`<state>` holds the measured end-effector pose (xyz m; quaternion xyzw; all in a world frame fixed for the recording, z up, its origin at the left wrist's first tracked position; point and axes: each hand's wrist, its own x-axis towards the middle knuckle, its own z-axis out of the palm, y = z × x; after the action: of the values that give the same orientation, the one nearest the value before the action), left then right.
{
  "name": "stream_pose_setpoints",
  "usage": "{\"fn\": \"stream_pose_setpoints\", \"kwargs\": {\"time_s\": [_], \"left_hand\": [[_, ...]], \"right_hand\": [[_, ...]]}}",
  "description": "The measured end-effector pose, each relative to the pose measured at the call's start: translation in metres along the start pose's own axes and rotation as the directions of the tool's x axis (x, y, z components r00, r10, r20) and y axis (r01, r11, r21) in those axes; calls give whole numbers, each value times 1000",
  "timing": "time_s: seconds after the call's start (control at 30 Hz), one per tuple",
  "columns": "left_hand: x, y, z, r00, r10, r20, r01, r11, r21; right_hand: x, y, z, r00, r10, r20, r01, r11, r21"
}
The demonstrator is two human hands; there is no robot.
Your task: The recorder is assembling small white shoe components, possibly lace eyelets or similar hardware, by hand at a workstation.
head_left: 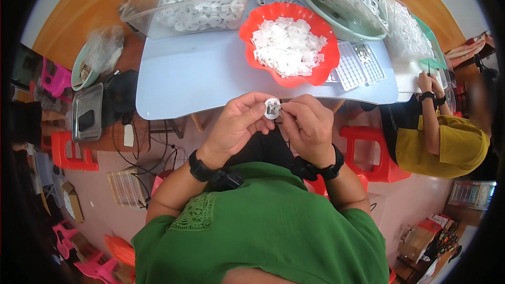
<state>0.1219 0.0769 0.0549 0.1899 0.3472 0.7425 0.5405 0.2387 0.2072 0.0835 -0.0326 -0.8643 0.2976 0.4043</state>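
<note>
So the pale blue table (184, 73) is taking up most of the space, with a red wavy-rimmed bowl (294, 80) as the thing to navigate by. Left of and beyond that bowl, a big clear bin (150, 10) is holding a heap of white round pieces. Beyond it to the right, another clear bin (336, 5) is tilting over a pale green basin (344, 32), also loaded with them. The bowl itself is brimming with small flat white bits (289, 44), and a couple of pale trays (350, 68) are lying just right of it. On the near side of the bowl, the left hand (234, 126) is pinching a white round piece (272, 109) between thumb and fingers, while the right hand (313, 126) is closing its thumb and forefinger at the piece's right edge; can't tell if it's gripping something tiny too. Silvery metal is already showing inside that piece, so this one's probably partway along, but I'm not seeing it finished, and tons of loose parts are still waiting around the bowl.
</note>
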Motion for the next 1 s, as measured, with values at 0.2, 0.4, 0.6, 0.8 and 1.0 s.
{"fn": "stream_pose_setpoints", "kwargs": {"time_s": [0.2, 0.4, 0.6, 0.8, 1.0], "left_hand": [[8, -4, 3, 1000, -13, -22, 14, 999, 32], [14, -7, 5, 999, -22, -42, 25, 996, 85], [14, -10, 5, 999, -37, -26, 40, 990, 135], [16, -18, 11, 995, -49, -85, 65, 977, 205], [20, -24, 13, 995, -40, -94, 64, 959, 275]], "right_hand": [[0, 12, -2, 985, -169, 26, 171, 975, -140], [0, 20, -5, 975, -206, 76, 217, 958, -189], [-1, 24, -12, 959, -195, 205, 233, 956, -178], [-4, 35, -18, 930, -197, 310, 246, 961, -126], [-1, 38, -26, 887, -156, 434, 209, 975, -75]]}}
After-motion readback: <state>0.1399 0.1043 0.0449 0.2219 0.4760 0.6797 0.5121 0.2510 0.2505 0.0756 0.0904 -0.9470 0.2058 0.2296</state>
